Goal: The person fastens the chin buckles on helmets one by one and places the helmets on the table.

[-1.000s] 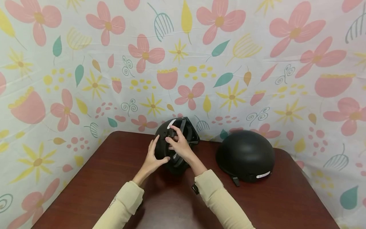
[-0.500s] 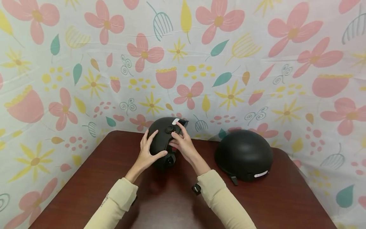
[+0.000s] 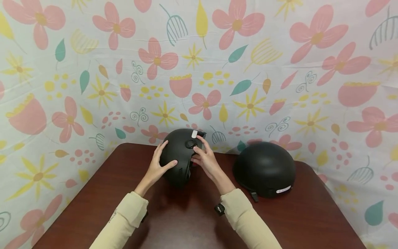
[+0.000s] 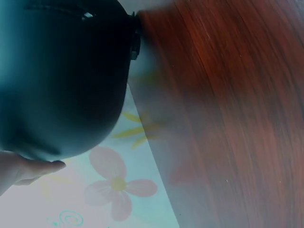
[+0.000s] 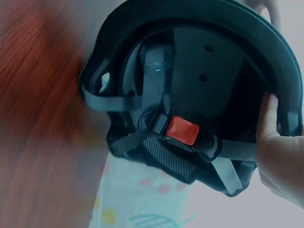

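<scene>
My left hand (image 3: 157,167) holds the left side of a matte black helmet (image 3: 174,152), its fingers and thumb spread round the shell. The right hand (image 3: 209,160) grips the rim on the other side, beside a round black disc (image 3: 190,144) and a white sticker (image 3: 194,134). In the right wrist view the helmet's hollow faces the camera. Grey straps and a red buckle (image 5: 183,130) cross it, and the right thumb lies inside the rim. Only fingertips of the left hand show in the left wrist view, against the smooth shell. Whether the helmet touches the table I cannot tell.
A second black helmet (image 3: 264,167) sits dome up on the right of the dark red wooden table (image 3: 186,228). From its front hangs a strap clip (image 3: 254,196). A flower-printed cloth (image 3: 199,69) stands behind the table's back edge.
The helmet has been turned, so its hollow and straps have swung away from the head camera and the outer shell shows. Both hands still hold it; the left has shifted slightly left.
</scene>
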{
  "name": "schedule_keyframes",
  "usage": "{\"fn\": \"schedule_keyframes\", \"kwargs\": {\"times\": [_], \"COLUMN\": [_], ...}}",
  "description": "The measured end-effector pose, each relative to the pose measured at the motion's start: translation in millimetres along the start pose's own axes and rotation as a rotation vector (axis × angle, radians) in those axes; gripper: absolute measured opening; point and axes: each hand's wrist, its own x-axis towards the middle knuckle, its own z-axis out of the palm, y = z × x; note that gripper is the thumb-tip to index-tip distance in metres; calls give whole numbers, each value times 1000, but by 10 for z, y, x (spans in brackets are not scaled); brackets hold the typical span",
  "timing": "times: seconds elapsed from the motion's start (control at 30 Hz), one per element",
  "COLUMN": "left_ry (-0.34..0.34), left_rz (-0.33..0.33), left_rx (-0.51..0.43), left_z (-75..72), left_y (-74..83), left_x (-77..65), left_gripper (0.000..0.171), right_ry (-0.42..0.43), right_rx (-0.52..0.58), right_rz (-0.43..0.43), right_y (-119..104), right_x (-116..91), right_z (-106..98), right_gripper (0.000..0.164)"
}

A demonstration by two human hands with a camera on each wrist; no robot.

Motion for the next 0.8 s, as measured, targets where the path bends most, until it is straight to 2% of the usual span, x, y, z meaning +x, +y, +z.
{"fn": "schedule_keyframes", "kwargs": {"times": [0.13,0.33,0.43,0.8], "left_ry": [-15,-60,-82,-100], "left_rz": [-19,-98,-117,-69], "left_rx": [-42,-63,-70,-92], "left_z": [10,41,54,95], "left_y": [-21,-36,-42,-107], "left_x": [22,40,47,56], "left_gripper": [83,83,82,82], "right_ry": [14,-4,-1,7], "right_rx": [47,106,126,88], "right_rz": [-8,-11,-8,-16], "right_y": [-14,-2,15,25], "right_x": [-42,-112,-124,-129], "right_z": [-152,-344,-407,-524], "right_gripper": [56,59,59,58]}}
